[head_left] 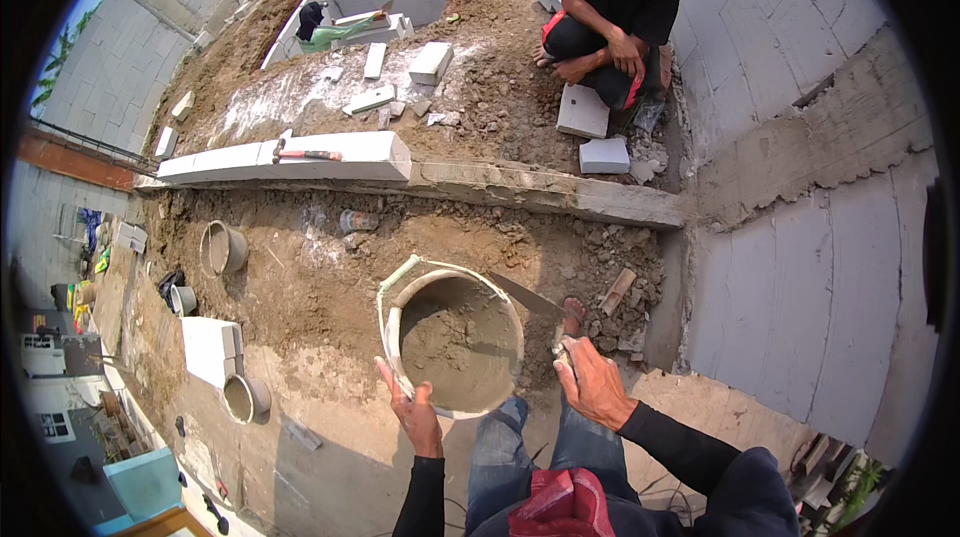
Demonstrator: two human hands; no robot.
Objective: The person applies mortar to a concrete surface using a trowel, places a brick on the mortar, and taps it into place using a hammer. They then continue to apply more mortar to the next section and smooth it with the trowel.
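Observation:
My left hand [412, 415] grips the lower left rim of a pale bucket [394, 342], thumb over the edge and fingers outside. Wet grey mortar [455, 337] lies in the bucket, and its handle leans to the upper left side. In my right hand [594, 384], fingers are wrapped round the handle of a trowel [528, 295]. Its long blade points up and left, by the bucket's upper right rim. The bucket is held in front of my legs.
A low concrete beam [560, 195] crosses ahead, bearing a row of white blocks [360, 155] with a hammer [300, 154] on top. Beyond it a person [620, 27] crouches near loose blocks [583, 111]. Buckets [228, 249] stand leftward; rubble [615, 267] lies right, beside a block wall [800, 297].

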